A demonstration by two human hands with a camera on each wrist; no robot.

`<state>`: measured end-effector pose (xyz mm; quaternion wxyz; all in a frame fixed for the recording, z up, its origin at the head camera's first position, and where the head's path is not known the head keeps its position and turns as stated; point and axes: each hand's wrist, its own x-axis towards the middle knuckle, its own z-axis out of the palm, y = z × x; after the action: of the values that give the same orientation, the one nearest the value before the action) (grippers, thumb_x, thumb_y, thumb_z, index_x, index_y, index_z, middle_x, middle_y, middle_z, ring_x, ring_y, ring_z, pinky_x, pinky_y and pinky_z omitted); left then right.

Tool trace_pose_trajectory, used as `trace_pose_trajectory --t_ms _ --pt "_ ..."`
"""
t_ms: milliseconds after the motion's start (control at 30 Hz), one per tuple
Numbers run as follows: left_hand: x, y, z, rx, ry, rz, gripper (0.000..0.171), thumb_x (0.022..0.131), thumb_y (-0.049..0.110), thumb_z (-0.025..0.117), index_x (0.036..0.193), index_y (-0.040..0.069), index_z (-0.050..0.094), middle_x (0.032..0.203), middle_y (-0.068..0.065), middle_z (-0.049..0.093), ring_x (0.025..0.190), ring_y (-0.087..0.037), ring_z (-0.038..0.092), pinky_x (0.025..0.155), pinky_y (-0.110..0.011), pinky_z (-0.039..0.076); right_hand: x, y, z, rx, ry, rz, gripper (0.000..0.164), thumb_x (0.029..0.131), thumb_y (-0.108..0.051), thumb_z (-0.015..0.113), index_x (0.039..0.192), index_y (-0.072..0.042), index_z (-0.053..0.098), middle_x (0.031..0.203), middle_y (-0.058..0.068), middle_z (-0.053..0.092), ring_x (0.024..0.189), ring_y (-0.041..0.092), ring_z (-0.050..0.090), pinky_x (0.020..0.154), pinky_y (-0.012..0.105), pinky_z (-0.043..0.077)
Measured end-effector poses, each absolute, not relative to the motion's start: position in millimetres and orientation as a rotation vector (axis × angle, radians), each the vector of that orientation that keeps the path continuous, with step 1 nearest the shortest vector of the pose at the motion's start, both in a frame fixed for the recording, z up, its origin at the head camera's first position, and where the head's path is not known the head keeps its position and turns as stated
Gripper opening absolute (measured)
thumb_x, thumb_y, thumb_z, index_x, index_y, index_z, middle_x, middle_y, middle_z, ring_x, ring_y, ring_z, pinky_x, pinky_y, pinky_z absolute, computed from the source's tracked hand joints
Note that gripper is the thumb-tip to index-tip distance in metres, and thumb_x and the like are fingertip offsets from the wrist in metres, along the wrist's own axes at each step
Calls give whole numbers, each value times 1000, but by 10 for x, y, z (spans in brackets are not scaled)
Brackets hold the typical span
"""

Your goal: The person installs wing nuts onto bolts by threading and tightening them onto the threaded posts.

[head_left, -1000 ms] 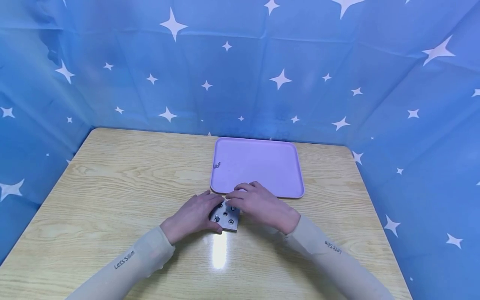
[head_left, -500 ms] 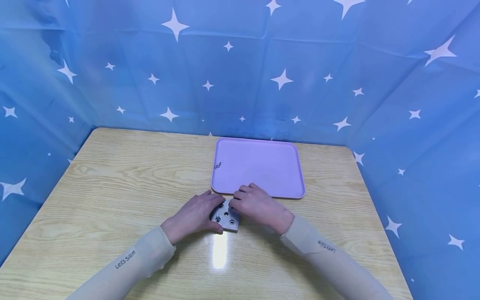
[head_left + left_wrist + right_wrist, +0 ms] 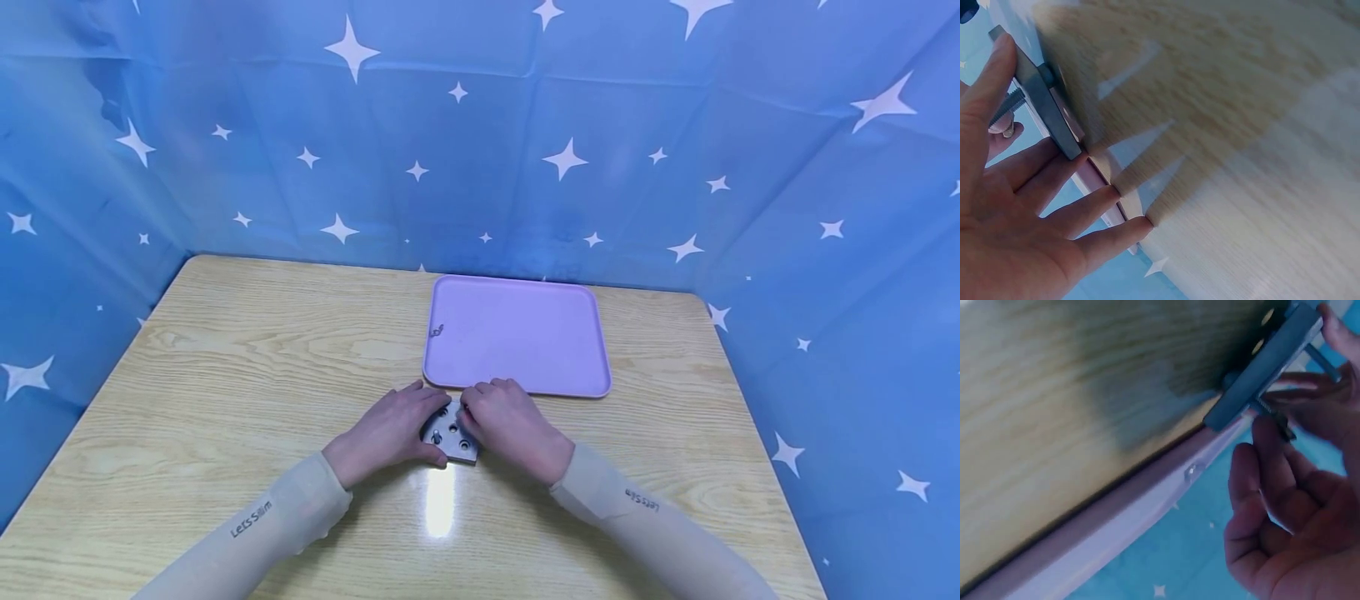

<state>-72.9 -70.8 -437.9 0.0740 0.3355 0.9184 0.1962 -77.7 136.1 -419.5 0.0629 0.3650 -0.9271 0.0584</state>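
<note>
A small square metal plate (image 3: 456, 450) with several holes lies on the table. My left hand (image 3: 390, 429) holds its left side between thumb and fingers; the other fingertips touch the tabletop in the left wrist view. One bolt (image 3: 437, 436) stands upright near the plate's left front corner. Over the far right corner, my right hand (image 3: 513, 425) has its fingers curled. In the right wrist view, thumb and forefinger pinch a threaded screw (image 3: 1265, 407) that stands in the plate (image 3: 1263, 369). The screw's head is partly hidden by the fingers.
A purple tray (image 3: 517, 333) lies just behind the plate, close to both hands. The wooden table (image 3: 262, 350) ends at a blue curtain (image 3: 480, 125) with white stars at the back and sides.
My right hand has turned at the plate's far right corner, its fingers curling in further and its wrist shifting left. The left hand and the plate have stayed in place.
</note>
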Motion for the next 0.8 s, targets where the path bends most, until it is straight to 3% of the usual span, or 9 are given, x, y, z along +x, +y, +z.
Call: trace_pose_trajectory --t_ms 100,200,300,467,800 --pt "-732 -706 -4378 1023 2759 584 87 62 53 84 129 5 57 130 -8 58 126 -35 47 89 -52 46 -799 1426 -4126 1171 -2840 147 23 92 -33 62 104 -14 67 91 -2 65 82 18 59 71 36 47" --pt "-736 -707 -4379 1029 2758 588 87 62 53 84 131 7 56 131 -7 57 126 -33 47 88 -52 46 -836 1510 -4043 1347 -2804 90 33 90 -26 64 122 -19 63 117 -4 63 108 19 56 85 41 45" --pt "-738 -712 -4383 1010 2753 591 87 62 53 84 132 9 56 132 -6 57 127 -31 46 88 -52 46 -859 1579 -3996 1542 -2691 1 36 89 -16 67 125 -23 63 128 -9 59 118 17 51 89 40 43" --pt "-738 -713 -4387 990 2755 589 84 62 52 85 128 7 58 128 -6 59 126 -29 47 87 -50 46 -870 1623 -4001 1639 -2564 -105 33 88 -14 70 118 -25 66 125 -11 60 115 15 51 87 38 42" --pt "-731 -704 -4389 983 2751 577 85 63 52 85 129 6 57 129 -7 58 124 -29 48 90 -47 45 -862 1529 -4089 1531 -2607 -143 14 90 -18 67 103 -22 68 107 -7 65 97 15 55 81 34 42"
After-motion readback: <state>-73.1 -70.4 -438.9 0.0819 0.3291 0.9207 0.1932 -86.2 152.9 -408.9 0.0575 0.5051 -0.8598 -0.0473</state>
